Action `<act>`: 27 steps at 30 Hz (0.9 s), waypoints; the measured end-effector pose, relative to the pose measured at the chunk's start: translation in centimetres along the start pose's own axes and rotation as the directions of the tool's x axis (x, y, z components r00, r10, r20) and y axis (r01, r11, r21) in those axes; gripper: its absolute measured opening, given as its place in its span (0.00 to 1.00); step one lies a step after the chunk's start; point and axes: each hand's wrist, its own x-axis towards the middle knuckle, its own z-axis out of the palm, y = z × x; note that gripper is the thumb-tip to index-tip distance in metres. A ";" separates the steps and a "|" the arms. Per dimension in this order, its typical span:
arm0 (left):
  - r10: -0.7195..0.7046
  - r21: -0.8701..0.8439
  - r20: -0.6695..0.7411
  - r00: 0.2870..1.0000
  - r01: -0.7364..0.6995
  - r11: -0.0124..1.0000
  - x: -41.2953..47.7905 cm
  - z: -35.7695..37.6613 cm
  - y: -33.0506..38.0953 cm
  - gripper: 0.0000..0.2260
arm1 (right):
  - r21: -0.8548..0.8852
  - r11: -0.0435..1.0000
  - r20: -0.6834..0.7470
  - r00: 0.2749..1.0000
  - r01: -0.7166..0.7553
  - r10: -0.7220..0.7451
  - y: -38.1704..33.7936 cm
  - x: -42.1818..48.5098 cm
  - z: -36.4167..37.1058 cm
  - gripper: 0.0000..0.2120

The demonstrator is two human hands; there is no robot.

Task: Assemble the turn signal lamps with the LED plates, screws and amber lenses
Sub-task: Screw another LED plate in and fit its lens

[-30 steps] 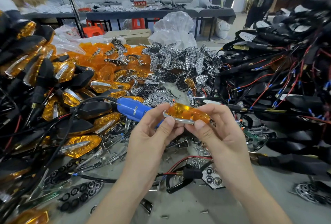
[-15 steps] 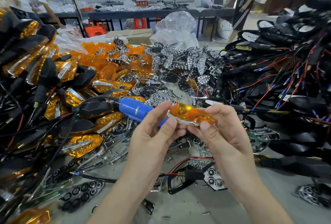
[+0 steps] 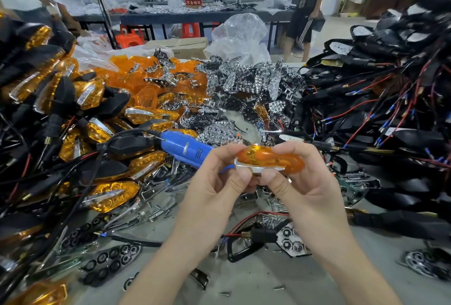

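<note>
Item: one amber lens (image 3: 271,159), with a chrome strip (image 3: 253,168) along its lower edge, held in the air at centre frame.
- Left hand (image 3: 214,182): pinched the lens's left end between thumb and fingers.
- Right hand (image 3: 300,182): gripped the right part, thumb beneath, fingers curled over the top.
- Blue screwdriver (image 3: 185,148): lay just behind the left hand, on the parts.
- Finished lamps (image 3: 109,195): heaped at left of frame.
- Loose lenses (image 3: 136,77): piled at upper centre, beside the chrome plates (image 3: 244,82).
- Black housings (image 3: 390,99) with red wires: stacked at right.
- Open housing (image 3: 246,243) and screws (image 3: 271,219): on the grey table (image 3: 256,278), below the hands.
</note>
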 end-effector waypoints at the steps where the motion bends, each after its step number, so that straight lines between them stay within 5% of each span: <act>1: -0.007 0.005 0.013 1.000 0.007 1.000 0.0 -0.1 0.0 0.15 | -0.008 1.000 -0.001 1.000 0.001 -0.001 0.0 0.0 0.0 0.12; 27: -0.187 0.030 0.150 0.971 0.185 0.982 0.2 -1.2 -0.1 0.18 | -0.067 0.997 0.085 0.995 -0.046 0.052 0.3 -0.2 -0.6 0.05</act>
